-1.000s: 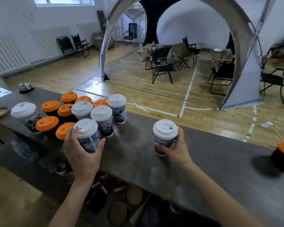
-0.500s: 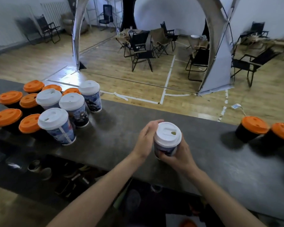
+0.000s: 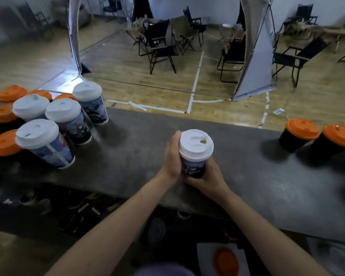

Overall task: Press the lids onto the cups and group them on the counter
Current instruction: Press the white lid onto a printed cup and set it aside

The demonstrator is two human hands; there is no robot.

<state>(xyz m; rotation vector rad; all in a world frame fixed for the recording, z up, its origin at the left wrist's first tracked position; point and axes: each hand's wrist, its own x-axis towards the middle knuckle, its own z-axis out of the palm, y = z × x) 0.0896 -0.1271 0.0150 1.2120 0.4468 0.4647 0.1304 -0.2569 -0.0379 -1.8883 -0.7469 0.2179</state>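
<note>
Cup (image 3: 194,163) with white lid (image 3: 196,143) sat clasped between your left hand (image 3: 172,154) and right hand (image 3: 207,176). The lid looked seated; next, you likely needed to carry it far left, upright, to the grouped cups (image 3: 68,120) on the counter (image 3: 247,186).

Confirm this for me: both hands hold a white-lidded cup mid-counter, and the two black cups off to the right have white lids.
One detail is wrong. The head view shows the two black cups at the right with orange lids, not white. The rest stands: the left hand and right hand both hold the white-lidded cup mid-counter.
</note>
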